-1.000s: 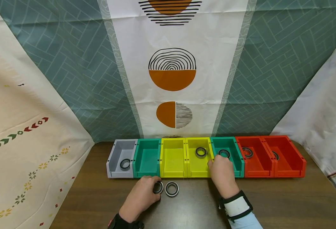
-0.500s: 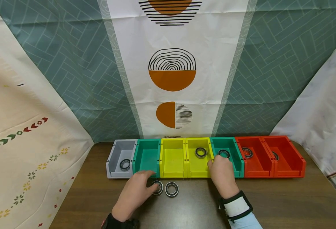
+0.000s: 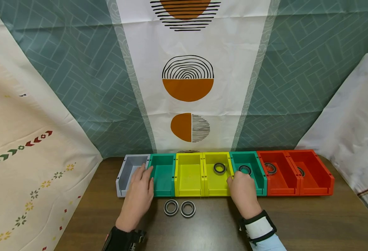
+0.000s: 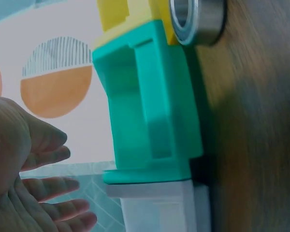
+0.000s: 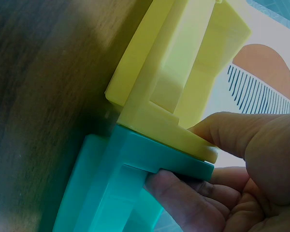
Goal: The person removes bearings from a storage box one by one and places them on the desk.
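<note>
The left hand [image 3: 138,195] has its fingers loosely extended, gripping nothing, over the light-grey rectangular plastic bin [image 3: 132,161] and the edge of the first teal plastic bin [image 3: 165,174]; whether it touches either, I cannot tell; the right hand [image 3: 244,193] pinches the adjoining side walls of the right yellow plastic bin [image 3: 213,184] and the second teal plastic bin [image 3: 249,157], thumb on the yellow side; one dark ring-shaped metal bearing [image 3: 219,174] lies in that yellow bin; a second bearing [image 3: 249,170] lies in the second teal bin; a third bearing [image 3: 275,168] lies in the left red plastic bin [image 3: 282,183]; a fourth bearing [image 3: 303,171], partly hidden by the dividing wall, is in the right red plastic bin [image 3: 318,177]; a fifth bearing [image 3: 171,214] and a sixth bearing [image 3: 188,215] lie flat, side by side, on the brown wood-grained table [image 3: 297,223], before the row.
</note>
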Demonstrator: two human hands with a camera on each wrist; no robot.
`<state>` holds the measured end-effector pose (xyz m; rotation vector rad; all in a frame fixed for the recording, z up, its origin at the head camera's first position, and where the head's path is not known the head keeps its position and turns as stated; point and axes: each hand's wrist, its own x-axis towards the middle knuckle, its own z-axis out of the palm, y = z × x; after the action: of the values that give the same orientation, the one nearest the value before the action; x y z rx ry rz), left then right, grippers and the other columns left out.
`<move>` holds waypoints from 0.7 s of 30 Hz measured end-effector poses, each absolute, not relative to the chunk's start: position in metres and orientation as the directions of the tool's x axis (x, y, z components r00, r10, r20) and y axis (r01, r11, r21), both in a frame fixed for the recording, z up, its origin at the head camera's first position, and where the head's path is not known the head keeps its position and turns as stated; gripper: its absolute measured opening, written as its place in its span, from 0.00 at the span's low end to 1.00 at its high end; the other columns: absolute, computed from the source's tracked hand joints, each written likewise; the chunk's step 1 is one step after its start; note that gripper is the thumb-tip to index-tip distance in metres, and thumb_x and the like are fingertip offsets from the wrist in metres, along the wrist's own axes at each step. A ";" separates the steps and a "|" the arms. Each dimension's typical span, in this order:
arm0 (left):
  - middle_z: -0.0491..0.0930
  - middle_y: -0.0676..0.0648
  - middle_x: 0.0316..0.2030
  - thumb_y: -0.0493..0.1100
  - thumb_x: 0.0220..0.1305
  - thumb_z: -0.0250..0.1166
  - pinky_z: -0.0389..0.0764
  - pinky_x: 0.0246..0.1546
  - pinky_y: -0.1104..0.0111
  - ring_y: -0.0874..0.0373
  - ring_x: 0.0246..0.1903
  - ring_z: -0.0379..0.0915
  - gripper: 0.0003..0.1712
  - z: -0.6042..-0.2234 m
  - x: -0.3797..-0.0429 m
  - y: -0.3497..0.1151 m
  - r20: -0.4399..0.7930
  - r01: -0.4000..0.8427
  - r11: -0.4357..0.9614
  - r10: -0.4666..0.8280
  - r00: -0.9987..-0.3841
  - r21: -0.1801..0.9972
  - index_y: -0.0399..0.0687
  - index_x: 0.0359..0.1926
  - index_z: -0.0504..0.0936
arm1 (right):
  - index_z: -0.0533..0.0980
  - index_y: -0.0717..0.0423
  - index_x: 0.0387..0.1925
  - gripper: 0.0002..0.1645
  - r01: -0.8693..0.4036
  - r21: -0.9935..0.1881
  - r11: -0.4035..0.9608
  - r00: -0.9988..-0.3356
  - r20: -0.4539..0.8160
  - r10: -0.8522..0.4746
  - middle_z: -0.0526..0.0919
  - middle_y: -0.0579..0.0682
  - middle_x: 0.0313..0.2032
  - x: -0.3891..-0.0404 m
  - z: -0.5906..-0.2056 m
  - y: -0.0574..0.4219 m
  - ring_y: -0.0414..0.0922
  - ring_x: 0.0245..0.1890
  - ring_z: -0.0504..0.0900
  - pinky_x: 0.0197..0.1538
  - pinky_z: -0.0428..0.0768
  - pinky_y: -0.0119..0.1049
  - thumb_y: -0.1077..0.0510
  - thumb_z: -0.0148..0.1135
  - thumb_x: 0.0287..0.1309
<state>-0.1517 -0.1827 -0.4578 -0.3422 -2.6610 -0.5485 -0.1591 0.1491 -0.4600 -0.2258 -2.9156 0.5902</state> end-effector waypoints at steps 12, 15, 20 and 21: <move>0.57 0.32 0.64 0.44 0.69 0.52 0.62 0.56 0.48 0.38 0.62 0.53 0.27 -0.485 -0.169 -0.197 0.368 0.270 0.896 0.133 -0.920 0.352 0.42 0.66 0.61 | 0.72 0.66 0.25 0.17 0.125 -0.393 0.911 -0.976 0.114 0.183 0.67 0.51 0.16 -0.158 -0.462 0.149 0.46 0.16 0.68 0.19 0.68 0.37 0.54 0.58 0.58; 0.56 0.33 0.64 0.50 0.72 0.47 0.61 0.56 0.47 0.39 0.63 0.52 0.28 -0.489 -0.171 -0.198 0.325 0.251 0.886 0.122 -0.938 0.391 0.45 0.68 0.59 | 0.72 0.67 0.25 0.17 0.126 -0.392 0.911 -0.977 0.112 0.183 0.67 0.51 0.16 -0.159 -0.463 0.149 0.46 0.16 0.68 0.19 0.68 0.37 0.54 0.58 0.58; 0.56 0.35 0.65 0.58 0.73 0.40 0.59 0.57 0.46 0.40 0.63 0.52 0.30 -0.493 -0.177 -0.201 0.265 0.208 0.861 0.090 -0.960 0.464 0.50 0.70 0.56 | 0.72 0.67 0.26 0.18 0.125 -0.391 0.912 -0.976 0.117 0.184 0.67 0.51 0.16 -0.159 -0.463 0.149 0.46 0.16 0.68 0.18 0.68 0.37 0.54 0.58 0.57; 0.56 0.35 0.65 0.58 0.73 0.39 0.59 0.57 0.45 0.40 0.63 0.52 0.31 -0.494 -0.178 -0.201 0.264 0.206 0.857 0.085 -0.961 0.472 0.50 0.70 0.56 | 0.72 0.67 0.26 0.18 0.125 -0.391 0.912 -0.976 0.118 0.184 0.67 0.51 0.16 -0.160 -0.463 0.149 0.46 0.16 0.68 0.18 0.68 0.37 0.53 0.58 0.57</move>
<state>-0.1784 -0.2011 -0.4936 -0.2228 -2.7988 -0.7501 -0.1597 0.1493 -0.4625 -0.2374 -2.9222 0.5830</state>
